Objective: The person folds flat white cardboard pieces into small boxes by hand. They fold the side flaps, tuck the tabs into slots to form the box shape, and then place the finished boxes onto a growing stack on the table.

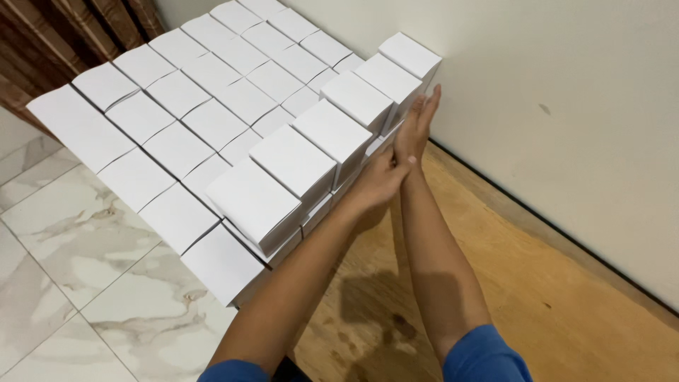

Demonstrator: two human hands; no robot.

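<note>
Hands: While the right hand [419, 124] lies flat, fingers straight, against the side of the raised row of white boxes [332, 138], the left hand [378, 182] presses lower, its fingers seemingly tucked behind the boxes.
Surface: wooden board [516, 283] beside a marble floor [78, 283].
Edges: cream wall [566, 92] close on the right.
Packages: plain white cartons [184, 106], packed in a grid, flat-topped, reaching the brown curtain [56, 35].
</note>
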